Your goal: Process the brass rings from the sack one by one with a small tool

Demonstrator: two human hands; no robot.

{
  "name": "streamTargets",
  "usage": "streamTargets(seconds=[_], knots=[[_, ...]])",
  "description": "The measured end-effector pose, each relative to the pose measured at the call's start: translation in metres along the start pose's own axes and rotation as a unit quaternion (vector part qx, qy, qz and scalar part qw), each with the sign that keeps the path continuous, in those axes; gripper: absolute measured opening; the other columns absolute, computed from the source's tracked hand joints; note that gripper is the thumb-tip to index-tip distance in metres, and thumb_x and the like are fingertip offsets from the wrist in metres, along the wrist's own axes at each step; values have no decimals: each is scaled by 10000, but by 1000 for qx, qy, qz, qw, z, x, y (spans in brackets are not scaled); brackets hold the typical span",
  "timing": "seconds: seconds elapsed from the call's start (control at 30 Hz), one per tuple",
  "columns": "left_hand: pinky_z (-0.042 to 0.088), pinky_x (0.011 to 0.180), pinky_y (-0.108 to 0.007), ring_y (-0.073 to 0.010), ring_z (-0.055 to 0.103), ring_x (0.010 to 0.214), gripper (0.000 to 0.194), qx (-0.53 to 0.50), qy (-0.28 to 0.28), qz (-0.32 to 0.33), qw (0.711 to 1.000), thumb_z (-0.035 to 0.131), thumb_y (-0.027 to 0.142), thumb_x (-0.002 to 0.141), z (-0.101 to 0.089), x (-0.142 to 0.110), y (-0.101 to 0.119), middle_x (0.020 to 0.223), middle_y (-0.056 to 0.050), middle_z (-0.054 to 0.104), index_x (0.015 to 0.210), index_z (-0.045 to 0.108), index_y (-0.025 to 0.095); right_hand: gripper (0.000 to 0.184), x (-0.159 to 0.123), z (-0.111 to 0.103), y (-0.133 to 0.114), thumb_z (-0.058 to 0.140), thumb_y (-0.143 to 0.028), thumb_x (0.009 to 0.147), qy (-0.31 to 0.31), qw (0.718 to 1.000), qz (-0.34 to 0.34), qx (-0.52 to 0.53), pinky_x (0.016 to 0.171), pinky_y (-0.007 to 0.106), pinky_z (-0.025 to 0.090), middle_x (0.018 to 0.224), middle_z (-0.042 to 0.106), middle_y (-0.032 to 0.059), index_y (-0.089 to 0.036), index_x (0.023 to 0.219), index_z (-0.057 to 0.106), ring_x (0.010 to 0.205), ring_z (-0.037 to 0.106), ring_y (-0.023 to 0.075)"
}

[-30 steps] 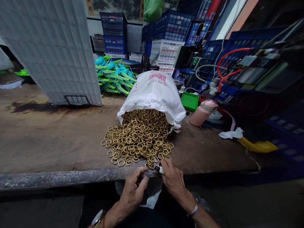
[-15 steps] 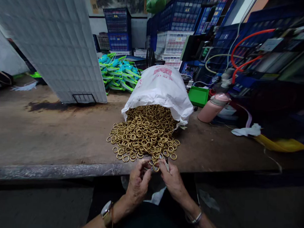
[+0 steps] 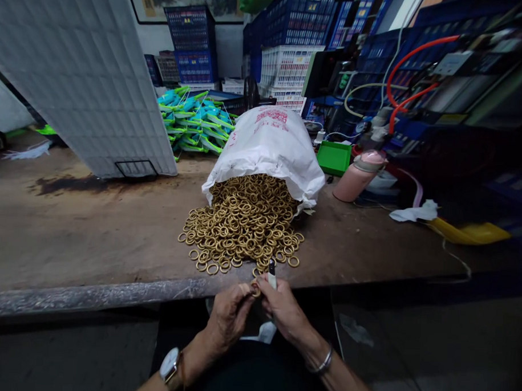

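"While that white sack point(image 3: 267, 141) lies on its side, mouth towards you, what are your hands up to?"

"Close together, right in front of the sack! My left hand point(image 3: 226, 313) is pinching one gold-coloured ring point(image 3: 256, 292) at the fingertips, and my right hand point(image 3: 285, 311) is curled round a slim white tool point(image 3: 272, 280), its black end pointing up at the sack. My right fingertips are in at that ring too; whether they grip it, I can't tell."

"And the other rings point(image 3: 245, 232)?"

"One big heap, from inside the sack's mouth out over the wooden table point(image 3: 114, 230), a few loose ones lying flat along the front!"

"What's around the sack?"

"Just to its right, a green tray point(image 3: 333, 157), then a pink bottle point(image 3: 354, 180) farther right. On its left, a tall ribbed panel point(image 3: 97, 87); nearer on that side, a blue-and-green bundle point(image 3: 199, 124). Behind it, stacked crates point(image 3: 291, 68)!"
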State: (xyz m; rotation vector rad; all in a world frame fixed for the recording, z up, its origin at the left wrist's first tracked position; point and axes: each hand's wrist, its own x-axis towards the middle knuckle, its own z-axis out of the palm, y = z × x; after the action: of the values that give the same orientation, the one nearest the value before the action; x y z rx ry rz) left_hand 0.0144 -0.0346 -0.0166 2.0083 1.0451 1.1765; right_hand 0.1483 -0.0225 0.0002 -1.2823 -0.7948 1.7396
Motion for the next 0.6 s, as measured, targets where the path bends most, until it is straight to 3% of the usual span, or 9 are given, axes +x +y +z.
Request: streamTargets(seconds=[0.13,0.23,0.3,0.43,0.6], knots=[[452,579,-226,-117,565,587,91,-104,22,-175,979,489,211,803,0,2,13,699,-21,609,799,568,167,316,-1,-1,-1,555,-453,680,-11,1000,-16,-13,341,164,142,509,381,-99,-163,781,477,337,227,7],[399,459,-195,-76,483,454,158,-219,29,-305,926,507,311,786,-1,6,22,619,15,550,732,511,162,338,-1,-2,0,542,-482,686,-18,998,-26,-45,343,167,160,529,415,-83,-158,771,497,347,245,13],[374,428,-179,-64,464,427,196,-269,23,-356,895,530,351,766,-2,7,25,592,30,530,734,484,163,320,0,-2,2,531,-476,701,-8,995,-41,-93,359,172,199,505,406,-81,-158,727,503,365,266,25],[366,422,-173,-60,466,424,248,-322,-1,-387,864,540,397,756,-5,4,26,580,31,527,750,479,157,242,1,0,2,527,-394,713,28,974,-97,-203,478,197,336,506,466,-52,-157,661,519,462,402,71],[367,436,-182,-62,466,422,260,-407,-19,-386,827,538,394,768,-8,-2,25,538,28,526,700,480,151,201,-2,5,-2,492,-349,726,30,955,-126,-267,541,211,366,526,507,-37,-167,648,525,527,464,102]])
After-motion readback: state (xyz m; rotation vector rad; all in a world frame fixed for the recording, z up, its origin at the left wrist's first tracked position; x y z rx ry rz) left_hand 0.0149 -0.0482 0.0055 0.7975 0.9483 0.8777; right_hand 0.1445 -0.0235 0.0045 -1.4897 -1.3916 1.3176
